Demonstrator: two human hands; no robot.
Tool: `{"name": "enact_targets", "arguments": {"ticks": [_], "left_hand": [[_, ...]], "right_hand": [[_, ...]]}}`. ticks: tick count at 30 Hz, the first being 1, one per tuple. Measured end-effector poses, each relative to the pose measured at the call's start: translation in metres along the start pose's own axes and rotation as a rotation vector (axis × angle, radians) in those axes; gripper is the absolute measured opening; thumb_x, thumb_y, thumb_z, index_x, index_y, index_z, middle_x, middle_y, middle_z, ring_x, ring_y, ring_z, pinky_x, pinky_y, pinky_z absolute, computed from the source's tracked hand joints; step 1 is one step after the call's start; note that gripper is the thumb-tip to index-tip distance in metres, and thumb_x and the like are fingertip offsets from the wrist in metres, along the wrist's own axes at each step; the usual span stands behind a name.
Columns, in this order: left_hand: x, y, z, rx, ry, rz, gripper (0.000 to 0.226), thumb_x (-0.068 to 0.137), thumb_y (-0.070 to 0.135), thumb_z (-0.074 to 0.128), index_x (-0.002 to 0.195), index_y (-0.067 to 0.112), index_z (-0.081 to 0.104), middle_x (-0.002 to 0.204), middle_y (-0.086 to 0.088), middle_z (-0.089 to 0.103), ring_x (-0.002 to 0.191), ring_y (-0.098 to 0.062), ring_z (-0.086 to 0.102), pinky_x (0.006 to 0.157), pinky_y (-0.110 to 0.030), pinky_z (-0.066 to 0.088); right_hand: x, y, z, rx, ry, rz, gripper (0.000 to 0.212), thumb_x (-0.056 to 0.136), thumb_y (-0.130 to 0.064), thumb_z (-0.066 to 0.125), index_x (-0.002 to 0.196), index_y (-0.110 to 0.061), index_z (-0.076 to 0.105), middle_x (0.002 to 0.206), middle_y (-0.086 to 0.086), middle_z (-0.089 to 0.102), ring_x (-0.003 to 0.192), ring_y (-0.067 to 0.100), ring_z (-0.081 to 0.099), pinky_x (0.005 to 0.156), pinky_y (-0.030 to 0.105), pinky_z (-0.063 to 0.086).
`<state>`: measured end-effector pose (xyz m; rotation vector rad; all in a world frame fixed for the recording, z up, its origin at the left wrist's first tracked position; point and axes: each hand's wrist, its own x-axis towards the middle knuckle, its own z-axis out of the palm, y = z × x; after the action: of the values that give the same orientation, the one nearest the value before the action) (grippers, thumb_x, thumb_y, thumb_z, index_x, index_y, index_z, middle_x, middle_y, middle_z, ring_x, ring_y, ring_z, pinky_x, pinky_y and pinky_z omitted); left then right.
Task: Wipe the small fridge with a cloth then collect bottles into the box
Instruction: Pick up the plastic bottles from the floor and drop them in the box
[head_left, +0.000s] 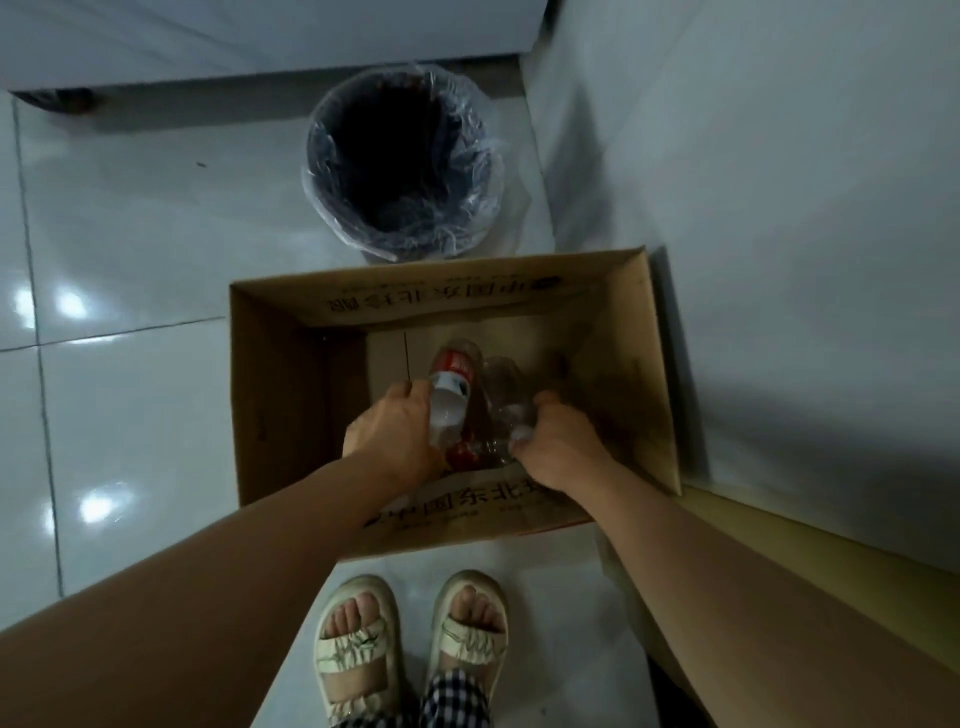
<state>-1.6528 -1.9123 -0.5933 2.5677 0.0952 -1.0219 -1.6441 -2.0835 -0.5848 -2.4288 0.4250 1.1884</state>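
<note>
Over the open brown cardboard box on the glossy white tiled floor, both hands reach down. Left hand has its fingers curled round a clear plastic bottle with a red-and-white label, tilted into the box. Right hand grips more crumpled clear plastic bottles just beside it. Beyond the box stands a dark round waste bin lined with clear plastic. Two feet in cream sandals stand near the box's front wall.

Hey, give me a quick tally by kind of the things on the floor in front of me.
Clear plastic bottles with red labels: 2, maybe more, held over the box
Brown cardboard box: 1
Dark bin with clear liner: 1
Total: 4
</note>
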Motion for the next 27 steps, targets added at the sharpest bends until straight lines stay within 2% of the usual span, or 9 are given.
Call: {"name": "enact_targets", "arguments": {"ticks": [6, 10, 15, 20, 24, 27], "left_hand": [[-0.060, 0.023, -0.083, 0.153, -0.080, 0.059, 0.072, 0.076, 0.033, 0.072, 0.137, 0.025, 0.034, 0.128, -0.004, 0.050, 0.113, -0.023, 0.051, 0.095, -0.041, 0.046], [-0.113, 0.038, -0.152, 0.126, -0.040, 0.135, 0.055, 0.078, 0.040, 0.067, 0.126, 0.031, 0.042, 0.121, 0.000, 0.054, 0.109, -0.020, 0.052, 0.092, -0.039, 0.046], [-0.189, 0.048, -0.245, 0.195, -0.011, 0.171, 0.056, 0.076, 0.036, 0.068, 0.125, 0.029, 0.042, 0.123, 0.001, 0.053, 0.111, -0.021, 0.051, 0.092, -0.038, 0.046], [-0.273, 0.051, -0.329, 0.223, 0.101, 0.190, 0.062, 0.078, 0.037, 0.068, 0.131, 0.029, 0.038, 0.125, -0.001, 0.053, 0.113, -0.021, 0.051, 0.089, -0.036, 0.043], [-0.334, 0.045, -0.377, 0.251, 0.169, 0.138, 0.073, 0.076, 0.038, 0.071, 0.137, 0.028, 0.032, 0.131, -0.001, 0.050, 0.118, -0.022, 0.049, 0.092, -0.037, 0.041], [-0.375, 0.040, -0.404, 0.247, 0.184, 0.087, 0.074, 0.077, 0.040, 0.071, 0.138, 0.027, 0.031, 0.134, -0.001, 0.050, 0.120, -0.023, 0.049, 0.095, -0.038, 0.040]], "right_hand": [[-0.083, -0.036, -0.056, -0.297, -0.116, -0.185, 0.075, 0.084, -0.027, 0.067, 0.145, -0.019, 0.025, 0.146, 0.007, 0.035, 0.133, 0.028, 0.033, 0.109, 0.044, 0.035], [-0.148, -0.069, -0.109, -0.397, -0.096, -0.286, 0.078, 0.084, -0.027, 0.068, 0.147, -0.020, 0.023, 0.149, 0.006, 0.031, 0.137, 0.027, 0.027, 0.112, 0.045, 0.030], [-0.240, -0.118, -0.172, -0.454, -0.059, -0.350, 0.082, 0.084, -0.029, 0.068, 0.149, -0.018, 0.019, 0.153, 0.008, 0.025, 0.140, 0.029, 0.023, 0.114, 0.044, 0.027], [-0.332, -0.163, -0.217, -0.536, 0.050, -0.434, 0.089, 0.084, -0.032, 0.067, 0.151, -0.019, 0.011, 0.157, 0.007, 0.015, 0.144, 0.028, 0.013, 0.114, 0.043, 0.024], [-0.392, -0.190, -0.236, -0.587, 0.136, -0.478, 0.089, 0.085, -0.033, 0.067, 0.151, -0.019, 0.009, 0.158, 0.007, 0.014, 0.144, 0.028, 0.013, 0.114, 0.046, 0.022], [-0.429, -0.207, -0.251, -0.608, 0.173, -0.512, 0.089, 0.084, -0.034, 0.067, 0.151, -0.018, 0.010, 0.157, 0.007, 0.017, 0.143, 0.028, 0.016, 0.114, 0.043, 0.022]]}}
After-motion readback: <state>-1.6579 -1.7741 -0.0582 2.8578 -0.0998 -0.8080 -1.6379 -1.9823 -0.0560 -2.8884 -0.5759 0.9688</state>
